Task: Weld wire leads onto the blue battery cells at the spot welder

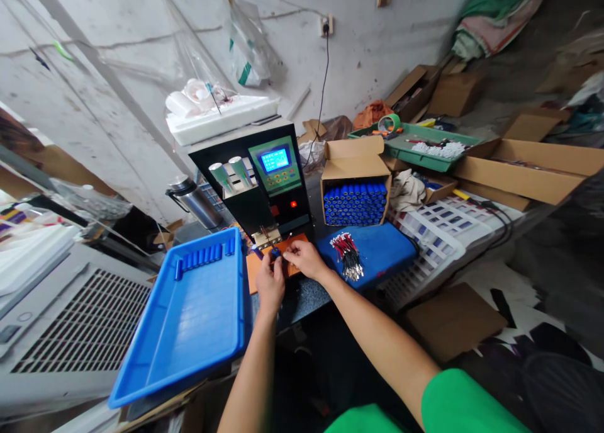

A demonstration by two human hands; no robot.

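My left hand is closed around a blue cylindrical battery cell, held at the front of a black spot welder. Just beyond it are the welder's metal electrode arms. My right hand is pinched beside the cell, and what lies between its fingertips is too small to make out. Both hands are over an orange board. To the right, a bundle of red and black wire leads rests on a blue pad.
A blue tray on the left holds a row of blue cells along its far side. An open cardboard box of cells stands behind the pad. Farther right are a green tray and a white plastic crate. A steel flask stands behind the blue tray.
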